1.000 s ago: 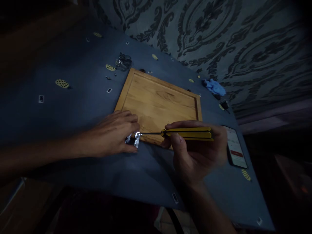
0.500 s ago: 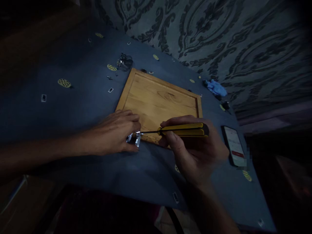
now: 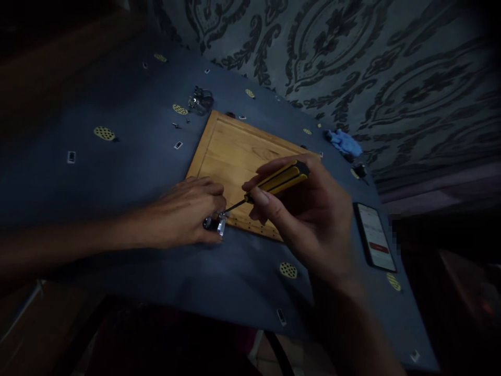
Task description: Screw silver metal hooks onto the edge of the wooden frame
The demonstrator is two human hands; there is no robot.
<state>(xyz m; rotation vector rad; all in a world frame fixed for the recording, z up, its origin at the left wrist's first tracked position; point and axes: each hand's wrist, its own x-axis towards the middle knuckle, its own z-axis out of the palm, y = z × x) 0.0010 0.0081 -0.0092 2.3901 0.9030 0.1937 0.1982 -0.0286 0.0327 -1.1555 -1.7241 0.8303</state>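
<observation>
My left hand (image 3: 195, 209) is closed around a shiny metal fitting (image 3: 221, 224) at the near left corner of a wooden panel (image 3: 230, 149). Fingers hide part of the fitting, and its exact kind does not show. My right hand (image 3: 313, 219) grips a screwdriver (image 3: 282, 177) by its yellow and black handle. Its thin shaft slants down to the left, and the tip meets the top of the fitting. The panel has a raised frame and a row of small dark holes along its near edge.
A phone (image 3: 376, 237) with a lit screen lies at the right of the patterned blue tablecloth (image 3: 129, 183). Behind the panel are a cluster of metal parts (image 3: 201, 99), a few small screws (image 3: 176, 125) and a blue cloth (image 3: 344, 142). A patterned wall covering (image 3: 313, 57) rises at the back.
My right hand has moved up and left, tilting the screwdriver from nearly level to a steeper slant. Its tip stays at the fitting. My left hand has hardly moved.
</observation>
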